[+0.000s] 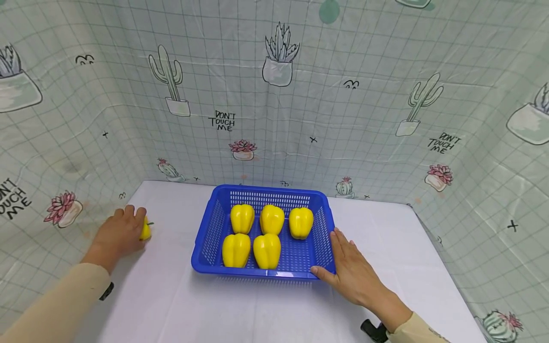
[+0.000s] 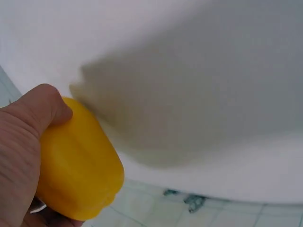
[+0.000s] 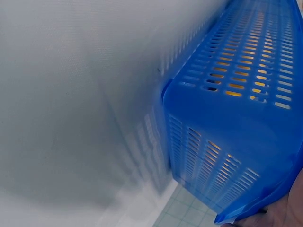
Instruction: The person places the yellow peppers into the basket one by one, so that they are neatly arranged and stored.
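Observation:
At the left side of the table my left hand [image 1: 123,232] grips a yellow bell pepper [image 1: 146,229]. The green stem shows past its fingers. In the left wrist view the thumb presses on one side of this bell pepper [image 2: 80,163], while the other fingers are mostly hidden behind it. Several more yellow bell peppers [image 1: 268,251] stand in two rows inside a blue plastic basket [image 1: 261,273]. My right hand [image 1: 358,274] rests on the basket's near right corner, its fingers straight along the right side and its thumb on the front rim.
A white cloth-covered table [image 1: 240,314] lies under the basket. Behind it and on both sides hangs a grid-patterned curtain [image 1: 274,109] with cactus drawings. Slotted basket walls [image 3: 227,118] show up close in the right wrist view.

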Demonstrator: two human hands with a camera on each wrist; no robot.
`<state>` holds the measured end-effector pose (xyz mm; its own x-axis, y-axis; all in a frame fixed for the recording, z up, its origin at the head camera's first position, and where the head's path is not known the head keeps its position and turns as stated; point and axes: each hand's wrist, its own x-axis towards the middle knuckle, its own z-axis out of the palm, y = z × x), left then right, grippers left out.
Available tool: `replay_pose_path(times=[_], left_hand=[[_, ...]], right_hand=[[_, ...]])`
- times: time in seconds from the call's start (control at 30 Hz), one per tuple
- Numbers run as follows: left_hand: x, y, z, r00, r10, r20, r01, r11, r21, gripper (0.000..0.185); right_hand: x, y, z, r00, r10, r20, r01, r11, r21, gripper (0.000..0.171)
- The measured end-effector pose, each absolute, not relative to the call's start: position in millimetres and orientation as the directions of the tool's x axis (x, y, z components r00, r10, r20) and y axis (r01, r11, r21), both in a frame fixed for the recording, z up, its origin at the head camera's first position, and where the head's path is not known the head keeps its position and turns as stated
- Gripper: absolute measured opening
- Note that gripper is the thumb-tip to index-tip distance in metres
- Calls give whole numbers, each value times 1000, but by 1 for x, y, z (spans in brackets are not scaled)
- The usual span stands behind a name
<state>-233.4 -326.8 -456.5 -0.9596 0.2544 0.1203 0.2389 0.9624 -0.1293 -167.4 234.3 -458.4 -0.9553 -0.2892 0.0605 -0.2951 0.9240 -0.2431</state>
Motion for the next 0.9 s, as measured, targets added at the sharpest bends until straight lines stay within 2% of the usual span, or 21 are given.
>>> replay_pose_path(times=[0.17, 0.4, 0.67, 0.9], left_hand=[[-227, -308, -461, -958, 242, 153, 223, 966, -135, 66], [-215, -279, -469, -976, 152, 155, 146, 988, -53, 71], [-208, -249, -470, -997, 29, 71, 32, 999, 43, 72], [-207, -241, -469, -999, -3, 37, 2, 992, 129, 68]], right_hand=[[-167, 234, -458, -954, -291, 70, -300, 922, -245, 109], [-167, 234, -457, -955, -289, 66, -296, 921, -254, 109], [-168, 234, -460, -957, -285, 63, -291, 924, -249, 110], [-168, 234, -461, -953, -293, 77, -303, 919, -253, 109]])
